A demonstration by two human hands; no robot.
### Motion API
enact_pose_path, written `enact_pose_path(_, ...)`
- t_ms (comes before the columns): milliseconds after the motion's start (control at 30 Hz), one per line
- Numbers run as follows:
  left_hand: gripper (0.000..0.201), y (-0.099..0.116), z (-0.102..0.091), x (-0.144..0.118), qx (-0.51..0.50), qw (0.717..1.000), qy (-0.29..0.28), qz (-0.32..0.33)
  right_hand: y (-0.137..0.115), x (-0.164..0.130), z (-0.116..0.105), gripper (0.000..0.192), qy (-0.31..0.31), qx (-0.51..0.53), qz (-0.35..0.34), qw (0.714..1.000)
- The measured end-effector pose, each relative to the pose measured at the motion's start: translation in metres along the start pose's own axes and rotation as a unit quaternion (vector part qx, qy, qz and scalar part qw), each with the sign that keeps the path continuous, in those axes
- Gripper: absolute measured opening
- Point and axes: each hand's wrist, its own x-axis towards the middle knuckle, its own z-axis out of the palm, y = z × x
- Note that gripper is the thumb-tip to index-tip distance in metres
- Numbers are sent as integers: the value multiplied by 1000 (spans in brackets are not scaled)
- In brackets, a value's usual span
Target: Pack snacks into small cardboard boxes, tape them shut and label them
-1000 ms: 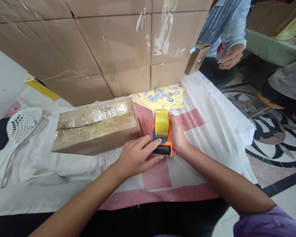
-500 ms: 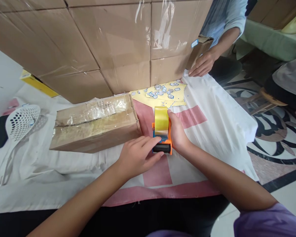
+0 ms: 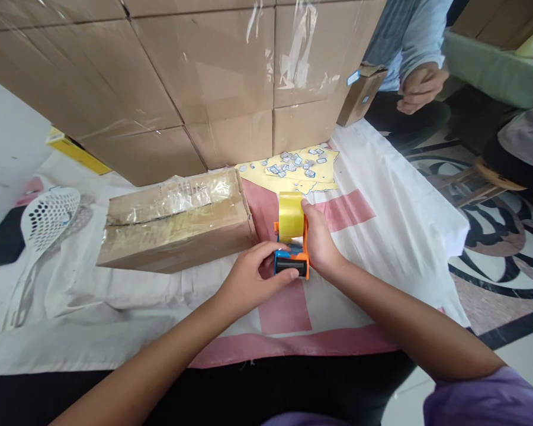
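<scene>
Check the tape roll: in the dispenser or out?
In: the yellow tape roll sits between the orange and blue sides of the dispenser, which the right hand holds.

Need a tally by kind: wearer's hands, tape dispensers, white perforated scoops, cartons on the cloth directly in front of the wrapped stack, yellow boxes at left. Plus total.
Wearer's hands: 2 (left hand, right hand)
Tape dispenser: 1
White perforated scoop: 1
Carton in front of the stack: 1
Yellow box: 1
Total: 6
</scene>
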Motion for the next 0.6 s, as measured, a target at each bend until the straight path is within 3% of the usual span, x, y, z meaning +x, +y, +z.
enact_pose_path(133,30,-5,0,5,-143,989,11,-42,0,-3,5,49,-8,37,5,999)
enact_pose_path(333,17,2,-2,1,-159,982,102,2,1,-5,13,48,0,48,-18,999)
enact_pose_path(600,17,14,-2,-6,-265,955,105,-77,12,-1,6,56,2,-33,-100,994)
